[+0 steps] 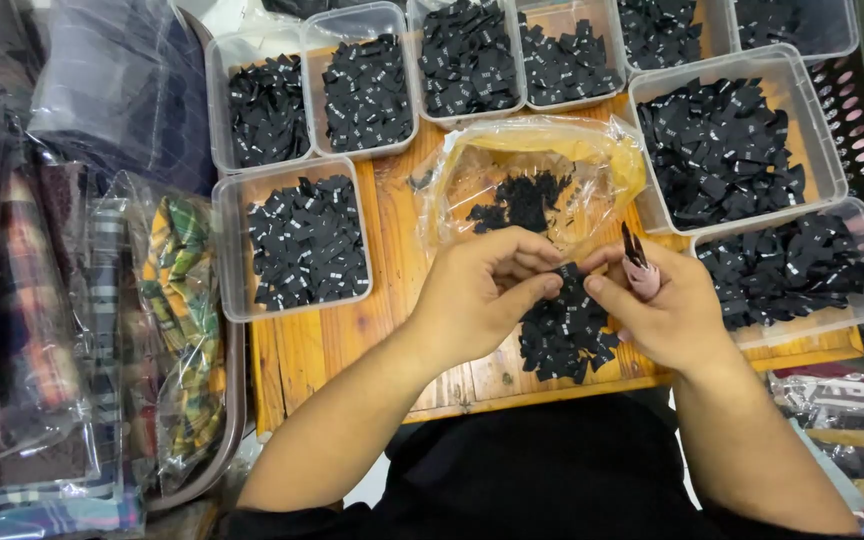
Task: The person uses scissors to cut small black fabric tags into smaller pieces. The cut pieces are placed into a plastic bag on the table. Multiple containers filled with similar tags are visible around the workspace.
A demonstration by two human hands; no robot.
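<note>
On the far left lie clear bags of plaid cloth (177, 300). Beside them, on the wooden desk (392, 300), stand clear plastic tubs (292, 240) filled with small black woven labels.

The left hand (477, 295) is curled nearly closed, thumb and fingertips pinching a single black label (564, 272) at the middle of the desk. The right hand (667, 310) meets it from the other side, thumb and forefinger touching the same label, while a thin stack of labels (638, 265) stands upright, clamped between its other fingers.

Just below both hands sits a loose pile of labels (562, 335), and just above them an open crumpled plastic bag (542, 175) holds more.

The step in hand looks like sorting: one label is being separated from the pile and checked. The next move seems to call for a light, precise pinch, so that only one thin label comes away and joins the right hand's stack or a tub, such as the large tubs (742, 140) to the right.
</note>
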